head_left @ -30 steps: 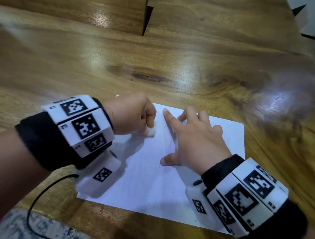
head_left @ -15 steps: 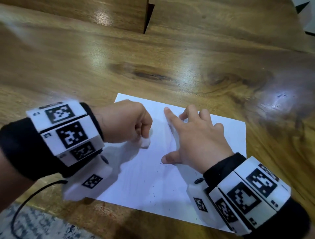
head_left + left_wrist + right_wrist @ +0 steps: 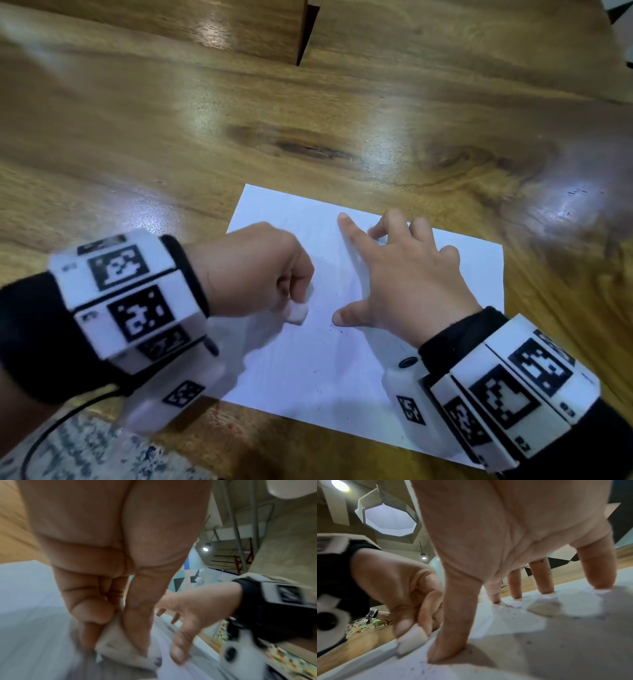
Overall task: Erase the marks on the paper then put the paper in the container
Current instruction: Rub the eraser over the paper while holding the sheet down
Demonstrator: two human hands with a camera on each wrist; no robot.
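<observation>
A white sheet of paper [image 3: 308, 370] lies flat on the wooden table [image 3: 171, 137], with faint pencil traces and dark eraser crumbs on it. My left hand [image 3: 267, 270] is curled in a fist around a white eraser [image 3: 297, 313] and holds its end against the paper; the eraser [image 3: 411, 638] shows clearly in the right wrist view, and the eraser [image 3: 116, 651] is pinched between thumb and fingers. My right hand [image 3: 400, 277] lies spread on the paper to the right of the eraser, with straight fingertips [image 3: 544, 588] and thumb pressing the sheet down. No container is in view.
A wooden panel with a dark gap [image 3: 305, 34] stands at the table's far edge. A white and black object [image 3: 621, 31] sits at the far right corner. A patterned rug [image 3: 85, 452] and a black cable [image 3: 44, 435] lie below the near table edge.
My left hand with the eraser has slid toward me down the paper, by a small distance. The right hand has stayed spread in the same spot on the sheet.
</observation>
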